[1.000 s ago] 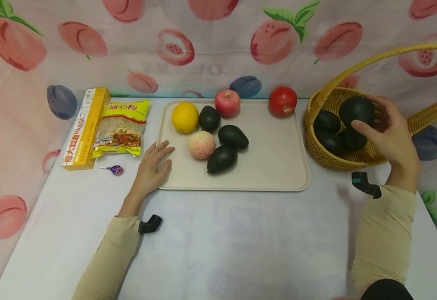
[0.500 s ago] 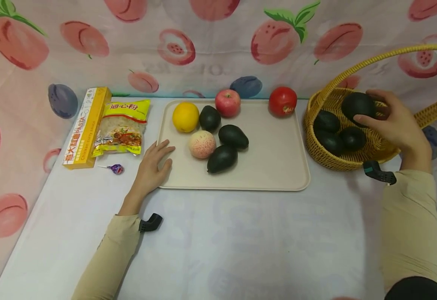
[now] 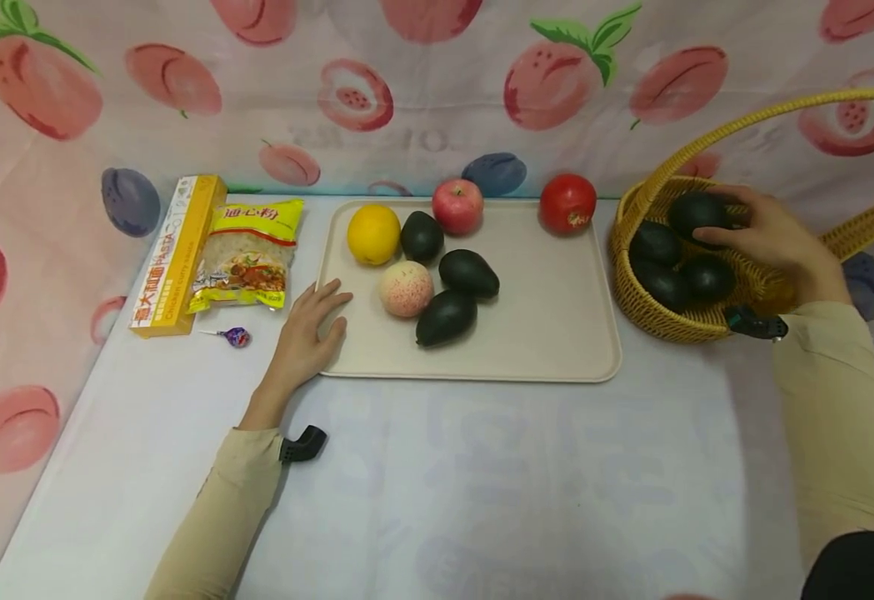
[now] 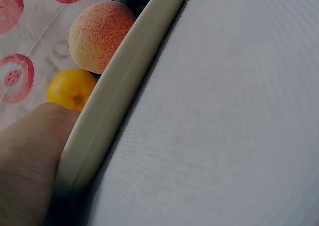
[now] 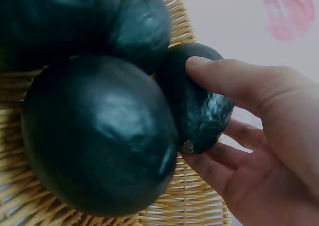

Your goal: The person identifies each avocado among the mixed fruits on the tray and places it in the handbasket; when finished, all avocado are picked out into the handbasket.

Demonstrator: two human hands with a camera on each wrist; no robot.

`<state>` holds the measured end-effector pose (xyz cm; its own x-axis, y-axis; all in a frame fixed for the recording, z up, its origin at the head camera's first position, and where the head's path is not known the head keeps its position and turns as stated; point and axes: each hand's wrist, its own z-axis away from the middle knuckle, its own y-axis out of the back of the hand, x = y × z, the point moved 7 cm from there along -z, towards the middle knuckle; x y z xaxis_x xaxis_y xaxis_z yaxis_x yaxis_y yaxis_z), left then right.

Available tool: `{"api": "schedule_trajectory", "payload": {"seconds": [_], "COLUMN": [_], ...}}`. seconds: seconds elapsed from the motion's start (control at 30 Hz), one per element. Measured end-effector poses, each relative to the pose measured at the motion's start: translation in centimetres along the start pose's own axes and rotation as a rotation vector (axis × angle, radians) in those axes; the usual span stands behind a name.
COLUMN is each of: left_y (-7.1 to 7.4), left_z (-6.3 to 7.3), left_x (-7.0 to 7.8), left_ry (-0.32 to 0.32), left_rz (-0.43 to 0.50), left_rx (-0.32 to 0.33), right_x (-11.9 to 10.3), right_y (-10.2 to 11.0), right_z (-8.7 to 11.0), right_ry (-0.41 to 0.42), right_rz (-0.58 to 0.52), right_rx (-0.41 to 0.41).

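Observation:
My right hand (image 3: 780, 237) grips a dark green avocado (image 3: 697, 214) inside the yellow wicker basket (image 3: 631, 304). In the right wrist view the thumb lies on the near side of this avocado (image 5: 199, 104) and the other fingers reach behind and under it. Other avocados (image 3: 659, 286) lie against it in the basket. My left hand (image 3: 306, 333) rests with spread, fairly straight fingers on the left edge of the beige tray (image 3: 541, 342). Close to those fingers are a speckled peach (image 3: 405, 289) and a yellow orange-like fruit (image 3: 373, 234).
On the tray also lie 3 avocados (image 3: 446, 318), a pink apple (image 3: 457, 206) and a red round fruit (image 3: 567, 203). Left of it are a yellow pasta box (image 3: 179, 258), a noodle bag (image 3: 247, 256) and a lollipop (image 3: 236, 337). The basket's tall handle (image 3: 766, 108) arches over the right side.
My right hand has lowered the avocado deeper into the basket, toward its back, beside the others. The forearm has swung to the right. My left hand has stayed on the tray.

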<state>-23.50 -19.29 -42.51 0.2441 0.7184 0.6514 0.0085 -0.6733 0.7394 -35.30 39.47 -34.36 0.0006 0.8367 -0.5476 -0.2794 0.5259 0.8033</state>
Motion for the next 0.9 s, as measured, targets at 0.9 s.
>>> {"api": "schedule_trajectory", "payload": {"seconds": [0.9], "left_y": [0.0], "left_z": [-0.1], "left_x": [-0.1], "left_ry": [-0.014], "left_rz": [-0.012], "left_rx": [0.0], "right_x": [-1.1], "right_y": [-1.3], "right_z": [-1.7], "right_ry": [0.041], "right_rz": [-0.045], "right_rx": [-0.054]}}
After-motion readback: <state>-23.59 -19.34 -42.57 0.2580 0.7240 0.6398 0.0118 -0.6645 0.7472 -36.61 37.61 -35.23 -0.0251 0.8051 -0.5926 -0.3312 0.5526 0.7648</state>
